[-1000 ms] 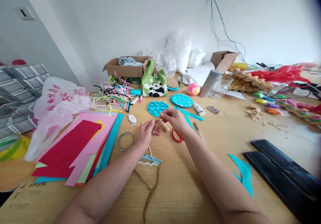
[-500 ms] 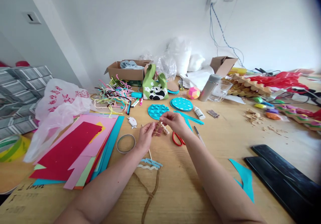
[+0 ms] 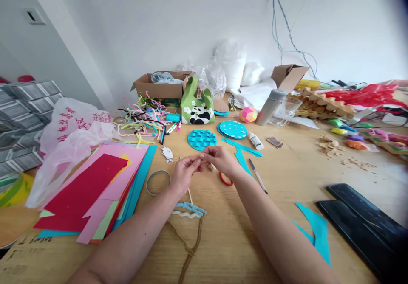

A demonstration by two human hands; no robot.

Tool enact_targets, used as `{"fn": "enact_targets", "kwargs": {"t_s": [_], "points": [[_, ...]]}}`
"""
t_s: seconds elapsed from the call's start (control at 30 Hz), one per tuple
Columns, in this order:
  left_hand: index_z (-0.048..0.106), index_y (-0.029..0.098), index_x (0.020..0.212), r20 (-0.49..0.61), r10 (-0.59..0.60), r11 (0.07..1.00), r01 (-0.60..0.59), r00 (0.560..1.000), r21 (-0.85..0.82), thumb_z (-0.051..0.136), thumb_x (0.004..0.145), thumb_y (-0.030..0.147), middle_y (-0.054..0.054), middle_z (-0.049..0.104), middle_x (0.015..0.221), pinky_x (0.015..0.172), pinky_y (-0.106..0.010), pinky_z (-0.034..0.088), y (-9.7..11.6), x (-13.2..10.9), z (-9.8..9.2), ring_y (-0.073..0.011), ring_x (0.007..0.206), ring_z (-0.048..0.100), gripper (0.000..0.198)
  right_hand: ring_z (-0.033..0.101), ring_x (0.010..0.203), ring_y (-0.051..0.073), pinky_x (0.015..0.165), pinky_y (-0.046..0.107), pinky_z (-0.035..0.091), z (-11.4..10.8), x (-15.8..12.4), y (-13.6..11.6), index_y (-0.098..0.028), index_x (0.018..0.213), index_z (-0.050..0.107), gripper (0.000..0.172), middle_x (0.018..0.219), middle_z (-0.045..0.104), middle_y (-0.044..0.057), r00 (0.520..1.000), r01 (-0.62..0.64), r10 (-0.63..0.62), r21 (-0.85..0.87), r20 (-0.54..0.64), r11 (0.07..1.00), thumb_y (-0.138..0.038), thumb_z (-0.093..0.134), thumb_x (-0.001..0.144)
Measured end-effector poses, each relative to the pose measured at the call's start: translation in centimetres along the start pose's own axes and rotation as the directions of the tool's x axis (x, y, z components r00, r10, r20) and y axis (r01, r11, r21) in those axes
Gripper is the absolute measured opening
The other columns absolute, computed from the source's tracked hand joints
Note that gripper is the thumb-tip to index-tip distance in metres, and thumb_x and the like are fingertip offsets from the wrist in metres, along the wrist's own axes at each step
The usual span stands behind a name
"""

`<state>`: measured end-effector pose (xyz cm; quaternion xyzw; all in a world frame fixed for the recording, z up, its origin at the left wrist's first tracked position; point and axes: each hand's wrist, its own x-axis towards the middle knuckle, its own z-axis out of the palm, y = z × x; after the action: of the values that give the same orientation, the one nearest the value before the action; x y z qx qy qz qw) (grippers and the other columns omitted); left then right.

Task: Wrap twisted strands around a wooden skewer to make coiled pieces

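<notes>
My left hand (image 3: pixel 187 172) and my right hand (image 3: pixel 219 158) meet above the table, thumbs and fingers pinched close together. Between them is a small piece of curled brown and cream pipe cleaner (image 3: pixel 210 166), mostly hidden by the fingers. Just below lie blue pipe cleaners (image 3: pixel 190 208), a wavy white one (image 3: pixel 185 214) and a joined brown one (image 3: pixel 190 252). A thin stick (image 3: pixel 190 195) lies beside my left wrist. Red-handled scissors (image 3: pixel 226 179) are partly covered by my right wrist. Beyond the hands sits a turquoise scalloped disc (image 3: pixel 202 140).
Coloured paper sheets (image 3: pixel 86 186) and a tape roll (image 3: pixel 158 182) lie to the left. A pen (image 3: pixel 258 176), a glue bottle (image 3: pixel 255 140), turquoise scraps (image 3: pixel 318 229) and black phone-like slabs (image 3: pixel 350 233) are on the right. A green panda bag (image 3: pixel 198 105) and a steel flask (image 3: pixel 270 108) stand behind.
My hands have come together, the left fingers reaching across to the right ones. They now cover most of the brown and cream piece that showed before. The camera view has shifted slightly.
</notes>
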<state>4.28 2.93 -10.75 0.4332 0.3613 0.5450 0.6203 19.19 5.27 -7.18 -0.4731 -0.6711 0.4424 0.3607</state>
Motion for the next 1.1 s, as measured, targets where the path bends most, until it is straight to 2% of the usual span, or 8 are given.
{"fn": "enact_targets", "kwargs": {"t_s": [0.3, 0.4, 0.5, 0.57, 0.77, 0.83, 0.97, 1.1], "points": [[0.071, 0.014, 0.073, 0.041, -0.071, 0.997, 0.069, 0.997, 0.036, 0.074, 0.069, 0.038, -0.004, 0.067, 0.062, 0.056, -0.024, 0.042, -0.4, 0.0, -0.3, -0.0113, 0.056, 0.056, 0.024, 0.045, 0.05, 0.011, 0.046, 0.023, 0.033, 0.0, -0.2, -0.2, -0.015, 0.066, 0.059, 0.041, 0.054, 0.052, -0.001, 0.997, -0.067, 0.067, 0.005, 0.024, 0.998, -0.055, 0.064, 0.073], [0.069, 0.013, 0.075, 0.026, -0.102, 0.992, 0.104, 0.994, -0.072, 0.076, 0.067, 0.036, -0.005, 0.069, 0.067, 0.06, -0.025, 0.045, 0.0, 0.2, -0.2, -0.0121, 0.059, 0.06, 0.025, 0.046, 0.05, 0.011, 0.047, 0.024, 0.035, 0.1, -0.1, -0.3, -0.016, 0.07, 0.059, 0.038, 0.057, 0.054, -0.001, 0.996, -0.076, 0.079, 0.063, -0.042, 0.995, -0.054, 0.063, 0.075], [0.065, 0.014, 0.074, -0.066, -0.1, 0.975, 0.084, 0.993, -0.205, 0.079, 0.063, 0.032, -0.003, 0.069, 0.069, 0.066, -0.026, 0.048, 0.4, 0.6, -0.3, -0.0129, 0.064, 0.063, 0.026, 0.046, 0.048, 0.011, 0.046, 0.025, 0.036, 0.4, 0.0, -0.2, -0.017, 0.073, 0.058, 0.039, 0.057, 0.054, -0.001, 0.991, -0.076, 0.087, 0.108, -0.105, 0.991, -0.056, 0.059, 0.078], [0.062, 0.014, 0.073, -0.144, -0.086, 0.968, 0.049, 0.986, -0.246, 0.08, 0.062, 0.031, -0.002, 0.068, 0.068, 0.067, -0.025, 0.048, 0.7, 0.9, -0.4, -0.0121, 0.064, 0.063, 0.027, 0.045, 0.047, 0.011, 0.045, 0.024, 0.036, 0.6, 0.0, 0.0, -0.017, 0.069, 0.058, 0.042, 0.054, 0.053, -0.001, 0.99, -0.11, 0.118, 0.105, -0.071, 0.988, -0.058, 0.059, 0.077], [0.06, 0.014, 0.073, -0.253, -0.029, 0.961, -0.042, 0.967, -0.273, 0.08, 0.061, 0.032, -0.003, 0.069, 0.069, 0.066, -0.026, 0.048, 0.7, 1.3, -0.8, -0.0126, 0.065, 0.063, 0.029, 0.044, 0.049, 0.009, 0.045, 0.022, 0.033, 1.5, -0.1, 0.5, -0.015, 0.064, 0.059, 0.035, 0.056, 0.052, -0.002, 0.969, -0.148, 0.146, -0.008, 0.2, 0.989, -0.049, 0.068, 0.071], [0.061, 0.015, 0.075, -0.236, -0.039, 0.963, -0.027, 0.971, -0.269, 0.079, 0.063, 0.035, -0.003, 0.069, 0.07, 0.066, -0.025, 0.048, 0.7, 1.3, -0.8, -0.0132, 0.067, 0.064, 0.029, 0.042, 0.049, 0.008, 0.046, 0.022, 0.032, 1.5, -0.2, 0.6, -0.015, 0.063, 0.059, 0.034, 0.055, 0.051, -0.003, 0.969, -0.141, 0.138, 0.001, 0.205, 0.99, -0.047, 0.067, 0.071], [0.067, 0.013, 0.074, -0.092, -0.098, 0.972, 0.076, 0.991, -0.224, 0.076, 0.066, 0.039, -0.005, 0.07, 0.072, 0.067, -0.027, 0.049, 0.5, 1.0, -0.5, -0.0146, 0.069, 0.063, 0.029, 0.043, 0.05, 0.009, 0.047, 0.022, 0.031, 1.3, -0.1, 0.7, -0.015, 0.066, 0.061, 0.034, 0.055, 0.052, -0.002, 0.975, -0.149, 0.136, 0.065, 0.174, 0.987, -0.048, 0.065, 0.073], [0.071, 0.013, 0.07, -0.114, -0.113, 0.975, 0.087, 0.987, -0.206, 0.082, 0.058, 0.033, -0.006, 0.072, 0.075, 0.07, -0.029, 0.049, 0.0, 1.1, -0.7, -0.015, 0.07, 0.063, 0.026, 0.042, 0.05, 0.008, 0.047, 0.022, 0.031, 1.3, 0.0, 0.9, -0.015, 0.064, 0.059, 0.033, 0.054, 0.05, -0.003, 0.97, -0.152, 0.133, 0.079, 0.203, 0.985, -0.046, 0.066, 0.072]]}}
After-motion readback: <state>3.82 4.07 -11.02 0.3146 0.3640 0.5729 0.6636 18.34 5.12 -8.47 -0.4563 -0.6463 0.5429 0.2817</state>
